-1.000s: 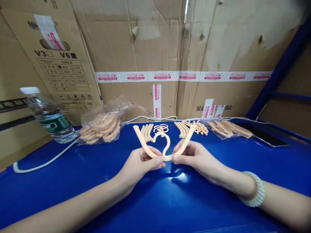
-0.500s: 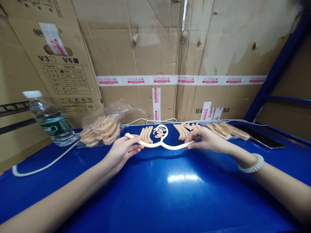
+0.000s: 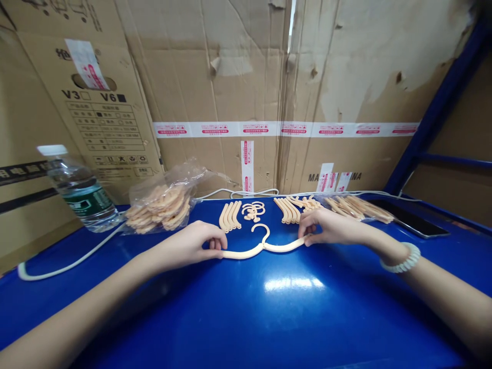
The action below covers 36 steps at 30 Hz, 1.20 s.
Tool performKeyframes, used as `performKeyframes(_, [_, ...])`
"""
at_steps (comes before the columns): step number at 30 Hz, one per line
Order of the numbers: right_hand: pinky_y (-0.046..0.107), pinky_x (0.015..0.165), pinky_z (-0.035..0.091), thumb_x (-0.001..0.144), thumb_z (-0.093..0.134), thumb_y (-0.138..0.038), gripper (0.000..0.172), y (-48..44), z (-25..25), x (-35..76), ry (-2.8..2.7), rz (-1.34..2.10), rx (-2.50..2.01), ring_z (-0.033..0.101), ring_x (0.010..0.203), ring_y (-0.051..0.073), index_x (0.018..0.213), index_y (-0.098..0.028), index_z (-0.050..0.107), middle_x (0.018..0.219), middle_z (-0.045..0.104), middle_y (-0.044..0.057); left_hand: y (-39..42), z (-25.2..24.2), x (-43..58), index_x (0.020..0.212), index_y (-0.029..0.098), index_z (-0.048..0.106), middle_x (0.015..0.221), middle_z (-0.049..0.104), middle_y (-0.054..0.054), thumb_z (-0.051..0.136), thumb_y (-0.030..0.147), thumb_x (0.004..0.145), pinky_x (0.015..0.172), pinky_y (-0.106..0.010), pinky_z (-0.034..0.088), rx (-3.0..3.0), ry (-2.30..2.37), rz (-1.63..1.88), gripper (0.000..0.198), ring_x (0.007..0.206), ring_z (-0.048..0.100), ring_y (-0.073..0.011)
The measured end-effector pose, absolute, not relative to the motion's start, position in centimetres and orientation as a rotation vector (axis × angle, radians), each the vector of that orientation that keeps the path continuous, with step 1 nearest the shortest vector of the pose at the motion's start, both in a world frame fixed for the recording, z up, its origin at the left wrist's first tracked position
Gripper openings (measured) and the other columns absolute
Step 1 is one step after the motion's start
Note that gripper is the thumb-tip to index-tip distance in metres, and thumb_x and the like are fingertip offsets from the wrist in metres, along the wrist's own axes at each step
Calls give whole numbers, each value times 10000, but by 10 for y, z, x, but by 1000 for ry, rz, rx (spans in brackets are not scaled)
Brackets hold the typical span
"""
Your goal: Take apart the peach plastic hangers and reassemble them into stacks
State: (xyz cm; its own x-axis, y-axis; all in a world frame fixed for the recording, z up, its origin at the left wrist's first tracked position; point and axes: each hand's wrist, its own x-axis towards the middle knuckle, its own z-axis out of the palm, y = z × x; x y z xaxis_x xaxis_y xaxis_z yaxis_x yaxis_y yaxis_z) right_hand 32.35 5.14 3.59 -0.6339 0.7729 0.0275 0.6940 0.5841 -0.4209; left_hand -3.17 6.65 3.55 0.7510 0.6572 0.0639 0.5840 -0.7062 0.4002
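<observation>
A cream clothes hanger [image 3: 246, 253] with an open hook spans the space between my hands, low over or on the blue table. My left hand [image 3: 207, 241] pinches its left arm end; my right hand [image 3: 313, 225] pinches the right arm end. Behind the hanger's hook lies a small heap of loose hooks [image 3: 251, 210]. Curved hanger arms [image 3: 230, 216] are lined up behind my left hand. More curved arms [image 3: 287, 210] lie in a row just beyond my right hand, with a pile of short pieces [image 3: 307, 202] beside them.
On the blue table [image 3: 238, 318], a bag of hanger parts [image 3: 161, 205] and a water bottle [image 3: 82, 192] stand at left. Another bag of parts [image 3: 355, 207] and a phone [image 3: 415, 223] lie at right. A white cable [image 3: 69, 266] runs along. Cardboard [image 3: 215, 92] walls the back.
Both hands have brought the hanger down and nearer to me, its hook now clear of the loose hooks behind. The left hand has turned over, knuckles up.
</observation>
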Motion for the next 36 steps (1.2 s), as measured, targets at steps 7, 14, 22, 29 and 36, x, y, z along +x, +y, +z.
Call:
performKeyframes(7, [279,634,484,790,641,-282,167,50,29,318,-2494,657,-1352,629,690,180,865,-147,707,766,694,56,72,26,-33,834,193,671,799,667,-17,555,232,866,682,-268,425,2776,1133,325,127,729,610,-172])
performKeyframes(14, [252,585,459,788,605,-203,88,49,26,311,-2452,529,-1411,596,631,157,799,-143,669,698,655,37,70,17,-30,890,203,650,885,654,-36,484,191,883,732,-296,427,2838,1271,403,166,844,610,-207])
performKeyframes(22, [248,585,423,796,617,-163,76,45,28,309,-2523,395,-1426,582,646,148,801,-145,690,769,655,46,61,23,-23,864,201,626,872,642,-33,465,180,866,703,-306,420,2901,1371,252,162,826,610,-210])
performKeyframes(29, [255,588,412,798,644,-205,72,44,27,308,-2554,378,-1385,562,648,149,803,-153,693,764,650,42,55,25,-21,832,188,608,829,632,-46,443,178,865,634,-303,400,3008,1410,175,169,759,600,-209])
performKeyframes(36, [287,629,432,839,635,-302,164,42,31,307,-2565,212,-1406,602,702,184,898,-164,700,829,691,65,44,27,-14,816,176,589,859,647,-79,473,182,869,712,-358,418,3160,1400,214,127,854,591,-260])
